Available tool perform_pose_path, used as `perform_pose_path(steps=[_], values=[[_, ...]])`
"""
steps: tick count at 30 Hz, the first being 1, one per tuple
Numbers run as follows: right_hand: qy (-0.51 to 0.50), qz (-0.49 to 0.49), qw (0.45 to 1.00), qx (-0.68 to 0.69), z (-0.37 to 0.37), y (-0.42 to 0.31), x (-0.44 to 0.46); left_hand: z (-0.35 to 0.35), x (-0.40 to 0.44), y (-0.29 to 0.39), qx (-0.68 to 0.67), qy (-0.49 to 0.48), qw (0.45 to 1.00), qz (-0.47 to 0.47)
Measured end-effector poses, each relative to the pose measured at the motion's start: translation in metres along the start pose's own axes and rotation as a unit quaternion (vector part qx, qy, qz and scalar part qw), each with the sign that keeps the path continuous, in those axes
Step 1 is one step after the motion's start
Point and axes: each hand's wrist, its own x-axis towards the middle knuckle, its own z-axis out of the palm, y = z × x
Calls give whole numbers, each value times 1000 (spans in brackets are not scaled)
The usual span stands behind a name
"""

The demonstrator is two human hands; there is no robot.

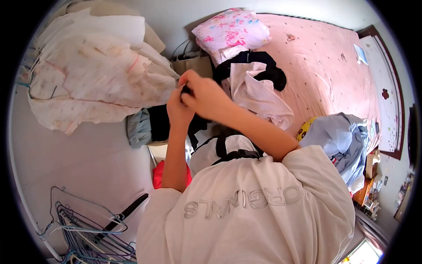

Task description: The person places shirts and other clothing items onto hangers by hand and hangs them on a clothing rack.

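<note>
the left hand and right hand meet, fingers closed around a small dark thing held between them near the hanging clothes, the bed off to the right.

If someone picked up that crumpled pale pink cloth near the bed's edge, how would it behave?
The crumpled pale pink cloth would probably hang floppy, since it lies in soft folds. It looks thin, so it is likely light for its size. It might drag the black fabric a little, because it lies partly over it.
</note>
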Motion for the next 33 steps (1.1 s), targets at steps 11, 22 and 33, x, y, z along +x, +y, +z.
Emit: perform_pose_path(steps=[11,22,33], values=[[181,-5,974,-137,-53,98,-59,18,3,37,-698,-74,586,-405],[116,118,955,-245,-57,93,-95,29,5,79,-802,-129,525,-256],[167,112,979,-21,-140,49,-58,43,-24,30,-250,-72,920,-292]])
